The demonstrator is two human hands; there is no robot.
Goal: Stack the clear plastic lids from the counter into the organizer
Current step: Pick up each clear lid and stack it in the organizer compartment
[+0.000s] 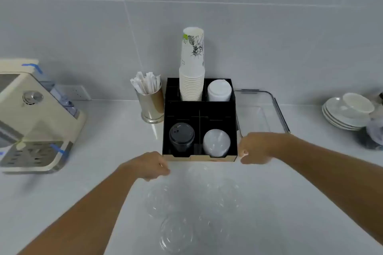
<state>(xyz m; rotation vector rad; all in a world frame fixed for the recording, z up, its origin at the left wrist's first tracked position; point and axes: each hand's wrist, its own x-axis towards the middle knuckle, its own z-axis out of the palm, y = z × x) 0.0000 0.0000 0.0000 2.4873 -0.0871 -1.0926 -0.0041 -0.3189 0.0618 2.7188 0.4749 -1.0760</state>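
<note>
Several clear plastic lids [176, 232] lie scattered on the white counter in front of me, near its front edge. The black organizer [182, 109] stands against the wall. Its front right compartment holds a stack of clear lids [216, 143]; its front left one holds black lids [181, 134]. My left hand [150, 164] is curled at the organizer's front left corner, fingers closed, nothing visible in it. My right hand [253, 148] is curled at the front right corner, touching or nearly touching the side wall.
A tall stack of paper cups [192, 68] and white lids [219, 90] fill the organizer's back compartments. A metal cup of wrapped sticks [150, 101] stands left of it, a coffee machine [31, 118] far left, a clear tray [261, 114] and stacked white plates [344, 114] right.
</note>
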